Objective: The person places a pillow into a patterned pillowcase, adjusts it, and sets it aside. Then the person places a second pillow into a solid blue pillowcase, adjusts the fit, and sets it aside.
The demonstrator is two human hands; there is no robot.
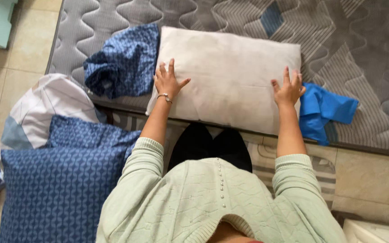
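Ribbed knit sleeves (154,148) lead to both hands (167,81) (288,89), spread flat on a soft rectangular off-white pillow (228,76).

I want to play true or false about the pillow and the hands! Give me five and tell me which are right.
1. Both hands rest flat on the pillow. True: the left hand is on its left part, the right hand at its right end.
2. The pillow wears a blue cover. False: it is bare and off-white.
3. A patterned blue cloth lies bunched left of the pillow. True.
4. The plain blue cloth lies under the left hand. False: it lies by the right hand.
5. The pillow lies on the floor. False: it lies on the grey mattress.
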